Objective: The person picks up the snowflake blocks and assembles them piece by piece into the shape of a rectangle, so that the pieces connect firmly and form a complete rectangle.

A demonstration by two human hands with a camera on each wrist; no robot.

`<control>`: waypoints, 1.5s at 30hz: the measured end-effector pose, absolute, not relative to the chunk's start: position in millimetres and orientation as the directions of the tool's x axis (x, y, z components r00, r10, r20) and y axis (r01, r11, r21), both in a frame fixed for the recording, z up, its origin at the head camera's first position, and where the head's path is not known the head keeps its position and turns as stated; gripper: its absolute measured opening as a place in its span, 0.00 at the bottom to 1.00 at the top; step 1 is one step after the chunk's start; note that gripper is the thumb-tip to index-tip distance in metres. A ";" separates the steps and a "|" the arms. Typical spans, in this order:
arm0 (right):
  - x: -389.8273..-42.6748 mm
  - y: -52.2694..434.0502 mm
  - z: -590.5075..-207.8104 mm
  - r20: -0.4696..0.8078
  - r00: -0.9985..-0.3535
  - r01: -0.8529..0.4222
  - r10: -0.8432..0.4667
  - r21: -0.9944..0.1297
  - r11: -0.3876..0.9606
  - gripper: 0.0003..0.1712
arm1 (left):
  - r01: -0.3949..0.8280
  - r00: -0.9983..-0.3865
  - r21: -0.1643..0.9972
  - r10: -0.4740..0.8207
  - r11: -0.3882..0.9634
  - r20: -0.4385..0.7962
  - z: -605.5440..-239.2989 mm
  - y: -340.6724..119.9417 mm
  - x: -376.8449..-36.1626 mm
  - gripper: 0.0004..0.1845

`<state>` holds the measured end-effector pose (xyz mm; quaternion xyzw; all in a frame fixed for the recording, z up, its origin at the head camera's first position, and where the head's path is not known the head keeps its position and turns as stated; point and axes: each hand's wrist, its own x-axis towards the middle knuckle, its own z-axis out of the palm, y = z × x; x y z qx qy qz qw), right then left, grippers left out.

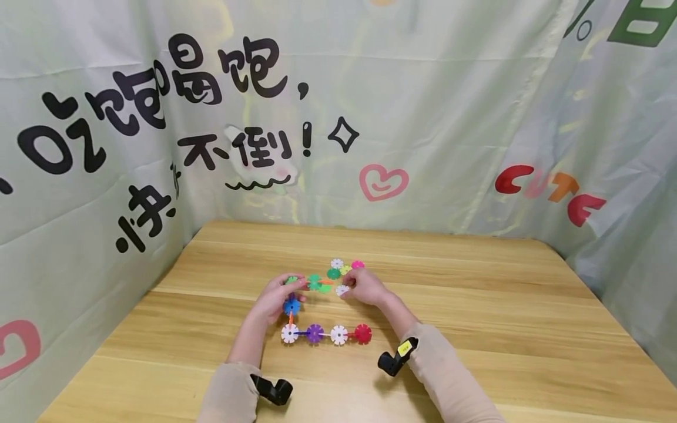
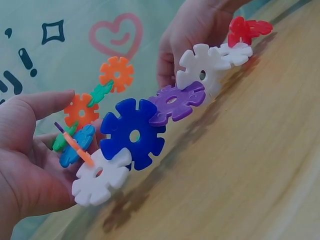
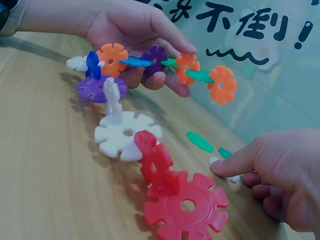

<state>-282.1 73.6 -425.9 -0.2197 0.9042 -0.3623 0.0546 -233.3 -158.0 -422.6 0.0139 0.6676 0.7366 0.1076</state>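
Observation:
My left hand [image 1: 277, 298] holds a linked chain of plastic snowflake discs by its far stretch, thumb and fingers around a purple disc [image 3: 154, 60] and its neighbours. Beyond the fingertips the chain ends in an orange disc [image 3: 222, 85]. Its near stretch bends at a white disc [image 1: 290, 333] and runs right past a purple one [image 1: 315, 333] to a red disc [image 1: 362, 334]. Farther right, my right hand [image 1: 366, 286] pinches a loose white disc [image 1: 342, 290] low over the table; thumb and fingers partly cover it in the right wrist view.
Several loose discs lie beyond the right hand on the wooden table [image 1: 476, 294], among them a white [image 1: 337, 264], a dark green [image 1: 334, 274] and a pink one [image 1: 358, 265]. A printed cloth curtain [image 1: 444, 117] hangs behind the table and along its sides.

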 end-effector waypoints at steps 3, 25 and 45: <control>-280.6 75.1 -424.7 0.046 -0.900 -0.337 -0.434 -0.706 0.623 0.15 | -0.147 -0.976 0.986 0.177 -0.085 -0.130 -423.6 -156.8 -233.4 0.20; -268.9 99.5 -425.8 0.063 -0.924 -0.220 -0.376 -0.894 0.391 0.08 | -0.133 -0.976 0.988 0.183 -0.076 -0.117 -424.4 -149.1 -233.6 0.19; -254.2 109.0 -421.2 0.033 -0.956 -0.079 -0.291 -0.986 0.148 0.10 | -0.134 -0.969 0.989 0.219 -0.067 -0.117 -420.1 -140.8 -230.8 0.20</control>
